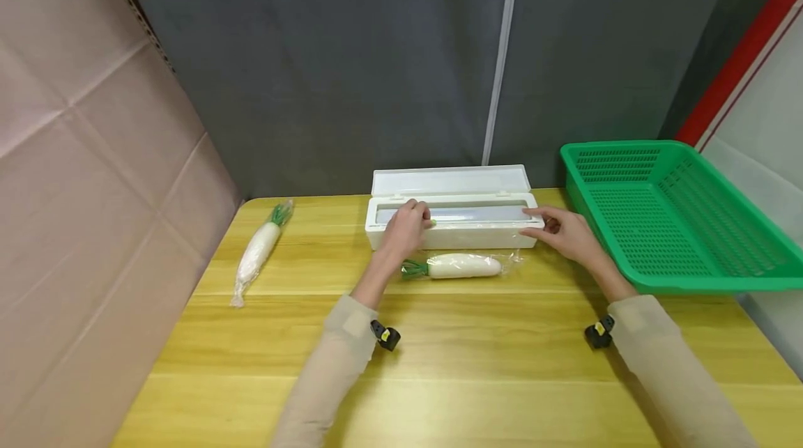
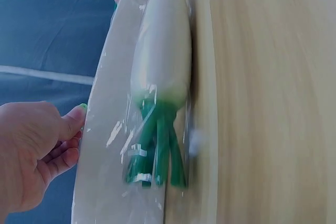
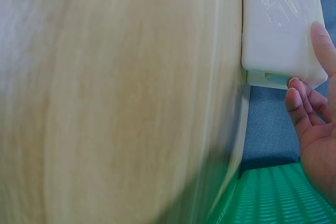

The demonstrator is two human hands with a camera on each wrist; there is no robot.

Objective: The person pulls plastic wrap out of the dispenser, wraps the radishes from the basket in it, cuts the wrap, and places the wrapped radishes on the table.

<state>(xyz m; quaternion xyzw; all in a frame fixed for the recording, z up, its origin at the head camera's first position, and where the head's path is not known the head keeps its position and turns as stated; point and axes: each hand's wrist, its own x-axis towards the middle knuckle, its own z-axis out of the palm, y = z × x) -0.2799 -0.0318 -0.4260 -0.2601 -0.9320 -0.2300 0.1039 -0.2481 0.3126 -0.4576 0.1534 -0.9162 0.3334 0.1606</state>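
Observation:
A long white cling film box point(image 1: 454, 238) stands at the table's back edge, its lid point(image 1: 450, 181) tipped back and a pale roll point(image 1: 470, 214) inside. Over its left part, my left hand point(image 1: 406, 225) has curled fingers; thumb and fingertips pinch clear film at the box's upper edge. My right hand point(image 1: 564, 230) grips the right end, thumb along the front edge and fingers at the end face. In front of the box lies a white radish point(image 1: 464, 265) with green stalks, in clear wrap. The left wrist view shows shiny film point(image 2: 113, 135) across the box front.
Another wrapped radish point(image 1: 258, 253) lies at the table's left side. A green slotted basket point(image 1: 602, 239) stands at the right, close to my right forearm. Behind the wooden table point(image 1: 489, 392) hangs a dark grey curtain point(image 1: 351, 72).

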